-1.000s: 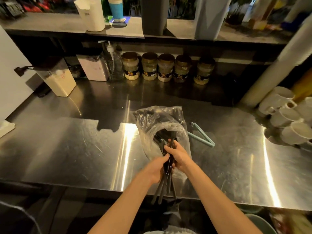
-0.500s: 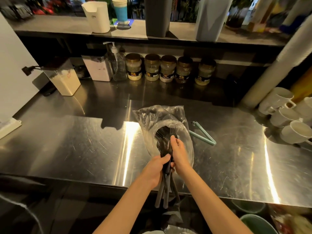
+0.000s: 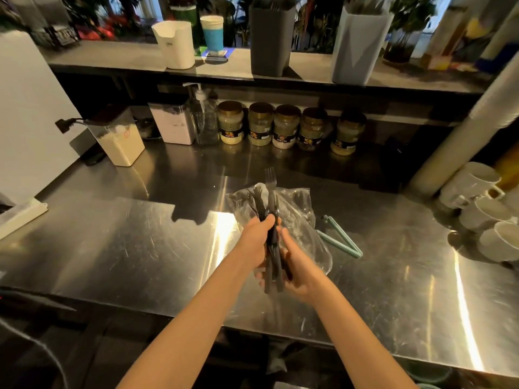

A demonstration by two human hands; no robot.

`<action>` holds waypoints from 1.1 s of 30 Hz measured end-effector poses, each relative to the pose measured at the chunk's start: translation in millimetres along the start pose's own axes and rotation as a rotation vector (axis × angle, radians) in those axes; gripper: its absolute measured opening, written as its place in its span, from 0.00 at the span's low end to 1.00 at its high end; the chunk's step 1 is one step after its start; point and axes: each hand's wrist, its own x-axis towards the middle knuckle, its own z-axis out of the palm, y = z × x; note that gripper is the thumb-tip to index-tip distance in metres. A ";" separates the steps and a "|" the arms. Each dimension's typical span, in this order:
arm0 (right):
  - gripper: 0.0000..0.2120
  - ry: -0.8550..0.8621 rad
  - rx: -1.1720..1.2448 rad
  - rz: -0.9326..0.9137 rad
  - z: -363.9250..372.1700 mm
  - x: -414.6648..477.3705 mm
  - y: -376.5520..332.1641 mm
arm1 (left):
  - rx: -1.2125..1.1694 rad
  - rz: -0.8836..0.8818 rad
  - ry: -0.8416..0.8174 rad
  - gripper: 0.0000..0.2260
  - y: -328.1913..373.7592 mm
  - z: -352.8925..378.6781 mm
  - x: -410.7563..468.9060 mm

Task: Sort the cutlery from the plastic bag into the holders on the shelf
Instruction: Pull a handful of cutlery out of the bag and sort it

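- 5 jars (image 3: 285,126) line the counter's (image 3: 112,242) back; a green clip (image 3: 340,240) lies beside the plastic bag (image 3: 299,214).
- Our left hand (image 3: 257,242) curls its grip round the black cutlery (image 3: 271,220), tines up, over the bag; our right hand (image 3: 299,272) cups its handles.

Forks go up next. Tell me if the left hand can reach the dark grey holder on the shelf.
Probably yes: the left hand grips black cutlery above the counter, and nothing stands between it and the open-topped dark grey holder.
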 end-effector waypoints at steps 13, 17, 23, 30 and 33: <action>0.17 -0.051 0.069 0.041 -43.2 -2.5 -80.0 | 0.066 -0.156 -0.228 0.06 11.4 45.4 -3.4; 0.15 -0.040 0.202 0.093 -47.0 3.5 -84.6 | 0.178 -0.171 -0.241 0.07 17.5 52.1 -6.6; 0.22 0.070 0.197 0.126 -44.0 15.5 -90.8 | 0.169 -0.240 -0.170 0.09 31.6 57.7 -8.8; 0.04 0.107 0.195 0.151 -27.2 -4.4 -109.7 | 0.247 -0.291 -0.235 0.10 44.0 45.4 -10.9; 0.06 0.122 0.215 0.192 -19.8 -13.1 -113.0 | 0.284 -0.303 -0.258 0.09 49.0 37.8 -10.4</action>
